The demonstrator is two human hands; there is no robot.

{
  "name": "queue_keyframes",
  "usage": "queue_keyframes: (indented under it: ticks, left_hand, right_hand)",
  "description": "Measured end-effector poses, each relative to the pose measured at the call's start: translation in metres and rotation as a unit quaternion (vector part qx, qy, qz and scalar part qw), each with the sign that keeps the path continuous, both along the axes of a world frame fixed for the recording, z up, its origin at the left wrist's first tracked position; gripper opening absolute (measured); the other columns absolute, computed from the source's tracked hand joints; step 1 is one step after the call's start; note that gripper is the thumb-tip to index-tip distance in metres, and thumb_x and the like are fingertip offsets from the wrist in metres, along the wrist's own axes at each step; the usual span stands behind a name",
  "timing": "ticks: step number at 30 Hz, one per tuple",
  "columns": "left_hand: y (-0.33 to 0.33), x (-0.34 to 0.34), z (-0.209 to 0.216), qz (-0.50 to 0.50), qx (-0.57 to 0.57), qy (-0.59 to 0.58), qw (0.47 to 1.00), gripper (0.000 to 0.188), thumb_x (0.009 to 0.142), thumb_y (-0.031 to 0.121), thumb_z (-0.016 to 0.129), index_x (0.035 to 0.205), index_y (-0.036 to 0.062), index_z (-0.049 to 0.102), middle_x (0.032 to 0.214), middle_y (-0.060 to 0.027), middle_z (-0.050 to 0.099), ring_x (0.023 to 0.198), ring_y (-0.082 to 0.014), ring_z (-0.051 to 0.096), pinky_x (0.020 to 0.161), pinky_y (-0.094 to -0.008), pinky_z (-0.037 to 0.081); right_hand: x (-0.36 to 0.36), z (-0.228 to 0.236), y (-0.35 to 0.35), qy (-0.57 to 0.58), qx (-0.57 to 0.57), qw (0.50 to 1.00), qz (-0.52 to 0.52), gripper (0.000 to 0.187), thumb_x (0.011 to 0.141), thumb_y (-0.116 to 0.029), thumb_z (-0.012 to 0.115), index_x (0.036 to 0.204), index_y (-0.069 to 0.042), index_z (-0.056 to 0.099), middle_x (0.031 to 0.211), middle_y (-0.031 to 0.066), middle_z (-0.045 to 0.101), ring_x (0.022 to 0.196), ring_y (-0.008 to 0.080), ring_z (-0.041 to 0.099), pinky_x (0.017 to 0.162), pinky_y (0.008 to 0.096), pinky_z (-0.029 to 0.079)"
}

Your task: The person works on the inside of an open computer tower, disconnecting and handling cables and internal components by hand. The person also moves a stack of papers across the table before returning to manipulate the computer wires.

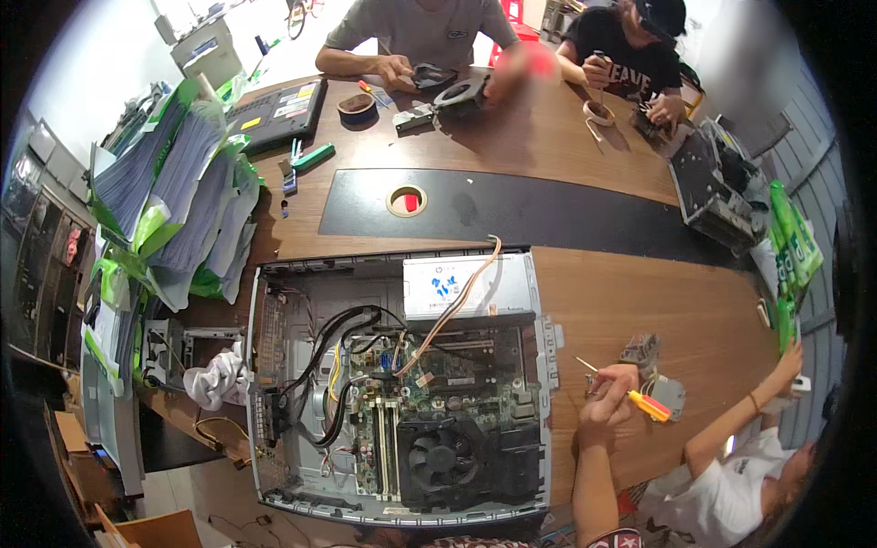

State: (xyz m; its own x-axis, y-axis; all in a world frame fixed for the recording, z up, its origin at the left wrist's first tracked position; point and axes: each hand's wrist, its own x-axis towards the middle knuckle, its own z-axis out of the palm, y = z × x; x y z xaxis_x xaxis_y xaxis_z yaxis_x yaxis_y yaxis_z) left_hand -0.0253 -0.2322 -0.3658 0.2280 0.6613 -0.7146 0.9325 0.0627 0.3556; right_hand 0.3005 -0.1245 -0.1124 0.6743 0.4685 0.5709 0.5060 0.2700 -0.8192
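Note:
My right hand [609, 395] is closed around a screwdriver [650, 405] with a yellow and red handle. The handle sticks out to the right of my fingers, and the thin shaft points up and left. Just left of this hand lies an opened desktop computer case [543, 384] on the table. Inside it are a green motherboard [448, 393], a black cooling fan [441, 458], dark cable bundles and a silver power supply [470, 286]. Right beside the hand, a small grey metal and plastic part [669, 398] rests on the wood. My left hand is not in view.
Paper stacks in green wrapping [187, 196] and a white cloth [217, 382] flank the case on the left. A tape roll [406, 201] lies on the black strip beyond. Two people work across the table; another person's arm [742, 416] reaches in at right.

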Motion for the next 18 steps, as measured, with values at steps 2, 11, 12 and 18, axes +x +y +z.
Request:
queue_keyframes:
  ticks: [2,11,12,18]
  left_hand:
    - [-0.001,-0.004,0.005,0.011,-0.005,0.005,1.000,0.030,0.096,0.026,0.057,0.114,0.0058,0.069,0.100,-0.0110,0.071,0.092,-0.0219,0.065,0.086,-0.0353,0.051]
    - [-0.004,-0.011,-0.006,0.028,0.026,-0.008,0.999,0.029,0.098,0.026,0.056,0.117,0.0077,0.068,0.103,-0.0130,0.070,0.096,-0.0226,0.066,0.088,-0.0363,0.050]
    - [-0.003,-0.010,-0.004,0.033,0.033,-0.017,0.999,0.029,0.098,0.025,0.055,0.117,0.0079,0.068,0.103,-0.0132,0.070,0.096,-0.0226,0.066,0.088,-0.0364,0.050]
    - [0.015,-0.063,0.077,-0.004,0.034,-0.121,0.992,0.029,0.099,0.025,0.054,0.119,0.0092,0.068,0.105,-0.0145,0.070,0.098,-0.0231,0.066,0.090,-0.0370,0.050]
  right_hand:
    - [-0.005,-0.003,0.004,0.007,-0.076,0.997,-0.009,0.038,0.105,-0.022,0.039,0.080,0.000,0.057,0.079,0.0078,0.052,0.058,0.0122,0.046,0.052,0.0242,0.038]
    - [0.000,0.015,-0.012,-0.164,-0.056,0.983,0.054,0.032,0.104,-0.022,0.045,0.087,0.000,0.061,0.078,0.0102,0.058,0.064,0.0172,0.053,0.057,0.0281,0.043]
    - [0.000,0.024,-0.012,-0.191,-0.056,0.979,0.044,0.031,0.103,-0.022,0.047,0.087,0.000,0.062,0.078,0.0102,0.058,0.064,0.0174,0.054,0.056,0.0280,0.044]
    - [-0.009,0.030,-0.015,-0.144,-0.018,0.988,0.052,0.024,0.100,-0.014,0.049,0.086,0.000,0.062,0.078,0.0113,0.059,0.067,0.0209,0.058,0.059,0.0306,0.046]
